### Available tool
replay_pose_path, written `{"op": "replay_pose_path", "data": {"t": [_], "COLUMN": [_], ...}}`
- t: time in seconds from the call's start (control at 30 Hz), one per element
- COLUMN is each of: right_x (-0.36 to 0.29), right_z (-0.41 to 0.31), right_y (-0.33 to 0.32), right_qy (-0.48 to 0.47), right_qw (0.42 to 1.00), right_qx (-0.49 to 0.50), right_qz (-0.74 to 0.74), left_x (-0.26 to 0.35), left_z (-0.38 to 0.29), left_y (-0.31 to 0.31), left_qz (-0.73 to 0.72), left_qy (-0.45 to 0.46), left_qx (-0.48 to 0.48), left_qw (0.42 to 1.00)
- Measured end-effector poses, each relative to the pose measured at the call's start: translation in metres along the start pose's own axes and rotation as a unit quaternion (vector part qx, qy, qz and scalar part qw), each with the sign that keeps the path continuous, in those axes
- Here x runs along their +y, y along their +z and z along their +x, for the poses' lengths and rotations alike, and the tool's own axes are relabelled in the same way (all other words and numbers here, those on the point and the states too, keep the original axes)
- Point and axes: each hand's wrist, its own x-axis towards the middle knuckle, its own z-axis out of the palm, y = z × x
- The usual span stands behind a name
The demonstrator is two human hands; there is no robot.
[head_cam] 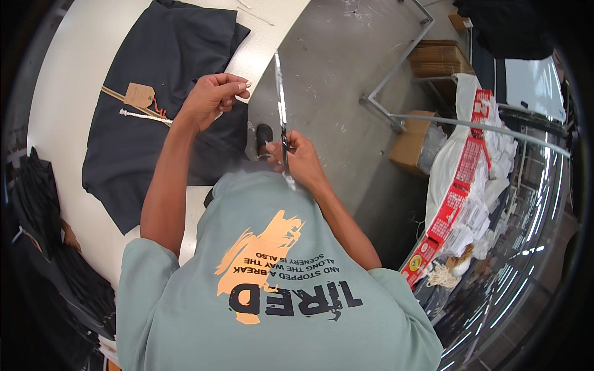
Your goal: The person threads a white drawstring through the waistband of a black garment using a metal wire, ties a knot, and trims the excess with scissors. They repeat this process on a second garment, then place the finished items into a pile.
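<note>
My left hand (214, 99) pinches the end of a cream cord (248, 85) between thumb and forefinger, above a dark fabric garment (185, 60). On the garment lies a brown hang tag (138, 95) with an orange string. Beside it are a tan strip (113, 93) and a knotted white braided cord (144, 117), which passes out of sight under my left wrist. My right hand (300, 156), close to my shirt, has its fingers curled around a long, narrow silver and black strip (280, 92). What that strip is cannot be made out. Its lower end looks frayed and whitish.
The garment lies on a pale table (65, 153) whose edge runs beside my hands. More dark garments (41, 222) hang at the left. Rightward stand a metal frame (394, 65), a cardboard box (413, 139) and a long white bag with red labels (457, 185) beside plastic-wrapped items. Thread scraps litter the floor (334, 60).
</note>
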Motion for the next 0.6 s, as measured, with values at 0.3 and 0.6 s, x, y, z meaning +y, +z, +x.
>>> {"op": "replay_pose_path", "data": {"t": [0.3, 0.6], "right_x": [0.033, 0.036], "right_z": [-0.004, -0.017], "right_y": [0.009, 0.011], "right_qy": [-0.062, -0.054], "right_qw": [0.989, 0.986], "right_qx": [0.034, 0.025], "right_qz": [-0.131, -0.155], "left_x": [-0.004, -0.002], "left_z": [0.01, 0.008], "left_y": [0.005, 0.015], "left_qz": [0.015, 0.079], "left_qy": [-0.024, -0.035], "left_qx": [-0.028, -0.047], "left_qw": [0.999, 0.995]}}
